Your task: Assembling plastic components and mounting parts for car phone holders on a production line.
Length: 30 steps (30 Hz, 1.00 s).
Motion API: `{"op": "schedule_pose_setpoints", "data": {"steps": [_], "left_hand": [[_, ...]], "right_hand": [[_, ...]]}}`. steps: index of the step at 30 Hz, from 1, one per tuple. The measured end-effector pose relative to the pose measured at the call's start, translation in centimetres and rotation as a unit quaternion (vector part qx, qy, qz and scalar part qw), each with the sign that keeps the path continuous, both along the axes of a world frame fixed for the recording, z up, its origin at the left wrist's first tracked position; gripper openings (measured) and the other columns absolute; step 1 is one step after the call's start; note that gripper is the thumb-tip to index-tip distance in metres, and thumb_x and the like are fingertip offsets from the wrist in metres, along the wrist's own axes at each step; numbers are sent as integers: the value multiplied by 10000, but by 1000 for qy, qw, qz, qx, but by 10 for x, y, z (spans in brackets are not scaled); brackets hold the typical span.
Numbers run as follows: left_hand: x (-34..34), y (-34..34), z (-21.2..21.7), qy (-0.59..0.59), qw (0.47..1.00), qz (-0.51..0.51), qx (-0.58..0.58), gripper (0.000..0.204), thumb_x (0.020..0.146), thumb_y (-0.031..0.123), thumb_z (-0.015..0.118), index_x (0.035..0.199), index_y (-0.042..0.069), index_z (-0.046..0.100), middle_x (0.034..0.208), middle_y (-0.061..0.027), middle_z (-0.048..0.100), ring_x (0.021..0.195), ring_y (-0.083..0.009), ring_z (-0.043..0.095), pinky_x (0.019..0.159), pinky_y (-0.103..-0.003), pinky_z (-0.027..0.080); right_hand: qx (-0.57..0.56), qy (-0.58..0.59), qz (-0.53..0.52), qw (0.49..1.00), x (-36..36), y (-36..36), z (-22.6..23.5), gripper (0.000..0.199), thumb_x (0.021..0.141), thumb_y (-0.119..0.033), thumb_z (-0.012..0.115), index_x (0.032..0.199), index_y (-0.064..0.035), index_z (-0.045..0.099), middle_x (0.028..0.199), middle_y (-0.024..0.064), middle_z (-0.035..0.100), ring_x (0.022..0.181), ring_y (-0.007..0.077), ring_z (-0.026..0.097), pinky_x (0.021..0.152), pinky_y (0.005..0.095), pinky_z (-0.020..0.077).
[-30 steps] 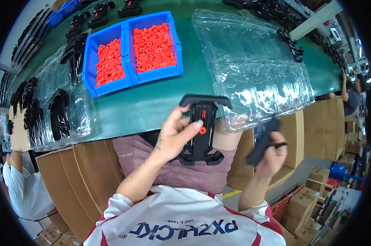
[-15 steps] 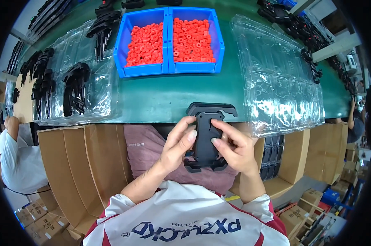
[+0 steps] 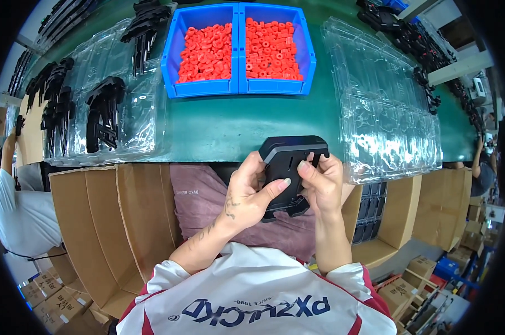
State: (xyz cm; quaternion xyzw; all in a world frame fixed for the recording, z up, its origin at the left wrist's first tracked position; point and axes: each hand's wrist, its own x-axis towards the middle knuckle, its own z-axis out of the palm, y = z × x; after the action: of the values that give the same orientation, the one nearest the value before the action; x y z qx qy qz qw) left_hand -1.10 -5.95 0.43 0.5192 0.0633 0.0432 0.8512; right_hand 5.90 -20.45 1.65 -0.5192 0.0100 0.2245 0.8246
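Holding the black bracket [image 3: 298,143] between both hands: left fingers [image 3: 272,191] pinch its left edge, thumb across the flat cover [image 3: 286,169]; right fingers [image 3: 315,177] pinch the opposite edge, thumb on the cover too. Change: cover was apart in the right hand a second ago, now lies on the bracket. Probably being pressed home; can't tell if fully seated. Green surface [image 3: 236,134] beyond the fingers: blue bins [image 3: 239,56] of red parts [image 3: 272,50] ahead-left, clear trays [image 3: 386,137] either side. Cartons [image 3: 90,223] lower left and right; co-worker [image 3: 26,215] far left.
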Motion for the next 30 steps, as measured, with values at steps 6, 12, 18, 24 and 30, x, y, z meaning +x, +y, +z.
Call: {"op": "schedule_pose_setpoints", "data": {"steps": [6, 12, 18, 24, 30], "left_hand": [[3, 2, 0, -18, 1000, -15, 11, 425, 834, -72, 621, 1232, 7, 493, 1130, -102, 617, 967, -142, 570, 828, -252, 470], [-9, 14, -5, -29, 993, 44, -105, 335, 889, 11, 614, 1209, 6, 516, 1077, -112, 644, 892, -157, 607, 799, -257, 485], [-5, 29, -20, -21, 984, 22, -177, 321, 952, 150, 570, 1243, 30, 508, 1143, -158, 623, 943, -274, 634, 842, -356, 510], [7, 30, -10, 6, 965, 8, -264, 338, 980, 197, 537, 1265, 22, 484, 1148, -179, 625, 952, -308, 660, 838, -384, 531], [5, 33, 0, -5, 982, 60, -179, 364, 990, 259, 498, 1297, 66, 462, 1181, -219, 589, 1070, -406, 608, 905, -470, 504]], "right_hand": [[-15, -50, -36, 998, -6, 5, 3, 152, 775, 37, 702, 892, -22, 624, 687, -43, 525, 536, 32, 360, 507, 150, 294], [-201, -200, 65, 957, -9, -5, 14, 210, 725, -95, 800, 808, -11, 626, 609, -23, 534, 504, 66, 394, 477, 192, 335], [-283, -248, 272, 885, -2, -6, 28, 270, 713, -175, 827, 711, -4, 618, 587, 26, 563, 492, 100, 425, 456, 219, 345], [-279, -197, 252, 905, -5, 3, 28, 211, 703, -106, 806, 732, -10, 620, 567, -19, 508, 486, 70, 372, 457, 209, 306], [-214, -158, 193, 944, -2, 2, 26, 168, 718, -51, 779, 845, -16, 675, 567, -57, 456, 493, 44, 332, 466, 193, 270]]}}
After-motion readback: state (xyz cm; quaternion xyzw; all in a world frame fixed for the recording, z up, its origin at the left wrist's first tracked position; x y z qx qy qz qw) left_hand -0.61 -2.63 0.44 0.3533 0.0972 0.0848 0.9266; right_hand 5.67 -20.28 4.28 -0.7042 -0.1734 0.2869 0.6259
